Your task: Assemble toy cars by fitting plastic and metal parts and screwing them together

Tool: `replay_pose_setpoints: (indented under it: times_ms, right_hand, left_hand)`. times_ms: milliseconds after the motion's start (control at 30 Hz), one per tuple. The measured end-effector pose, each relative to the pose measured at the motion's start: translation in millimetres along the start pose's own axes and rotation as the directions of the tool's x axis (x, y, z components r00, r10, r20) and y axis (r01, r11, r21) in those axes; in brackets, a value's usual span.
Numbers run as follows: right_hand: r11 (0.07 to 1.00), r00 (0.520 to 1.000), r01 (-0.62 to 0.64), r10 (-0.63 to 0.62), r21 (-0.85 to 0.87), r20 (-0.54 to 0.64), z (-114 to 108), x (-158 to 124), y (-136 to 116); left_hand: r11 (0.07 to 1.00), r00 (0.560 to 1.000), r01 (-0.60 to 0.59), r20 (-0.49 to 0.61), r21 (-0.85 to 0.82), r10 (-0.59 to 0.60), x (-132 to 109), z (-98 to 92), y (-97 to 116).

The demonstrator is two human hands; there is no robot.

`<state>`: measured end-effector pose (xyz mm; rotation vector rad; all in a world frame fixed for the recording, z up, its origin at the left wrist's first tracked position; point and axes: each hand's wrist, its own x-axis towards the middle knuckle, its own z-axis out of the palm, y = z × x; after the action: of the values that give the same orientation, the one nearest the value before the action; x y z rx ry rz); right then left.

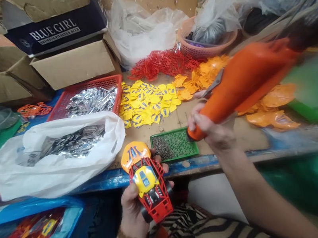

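Observation:
My left hand (pixel 134 203) is closed around a toy car (pixel 151 184) with a red cage frame, a yellow roof piece and an orange front cover, held over my lap. An orange electric screwdriver (pixel 234 83), blurred by motion, is gripped in my right hand (pixel 215 128). Its tip is at the right end of a small green tray (pixel 179 154), where small screws (pixel 162 146) are heaped on the left side. I cannot make out whether a screw sits on the tip.
Yellow pieces (pixel 147 100), orange covers (pixel 274 106) and red frames (pixel 165 62) lie on the table. Silver parts fill a red basket (pixel 119 85) and a white bag (pixel 65 178). A blue bag (pixel 74 213) of toy parts stands lower left; cardboard boxes (pixel 78 65) stand behind.

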<state>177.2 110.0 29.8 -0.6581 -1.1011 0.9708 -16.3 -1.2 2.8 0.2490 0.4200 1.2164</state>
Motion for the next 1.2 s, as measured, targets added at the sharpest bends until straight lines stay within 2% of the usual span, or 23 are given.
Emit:
replay_pose_setpoints:
  times_ms: [267, 467, 800, 1033, 1200]
  right_hand:
    - [0.999, 0.999, -0.031, 0.03, -0.03, -0.026, 2, -1, 3]
    - [0.997, 0.998, -0.061, 0.06, -0.039, -0.036, 1, -3, 6]
    - [0.991, 0.997, -0.062, 0.057, -0.115, -0.048, 6, -4, 3]
    - [0.999, 0.999, -0.004, 0.002, -0.053, -0.037, 4, -2, -2]
    - [0.997, 0.999, -0.01, 0.012, 0.07, -0.031, 8, -3, -25]
  left_hand:
    - [1.0, 0.999, 0.023, 0.024, -0.005, -0.023, 4, -4.5, -3]
    - [0.999, 0.999, 0.034, -0.003, 0.006, -0.034, 4, -8.1, -5]
    - [0.994, 0.995, 0.078, 0.053, 0.082, -0.083, 3, -11.9, -10]
    - [0.988, 0.99, 0.143, -0.02, 0.062, -0.142, 6, -12.0, -13]
    - [0.994, 0.988, 0.107, -0.116, 0.033, -0.103, 7, -8.8, -19]
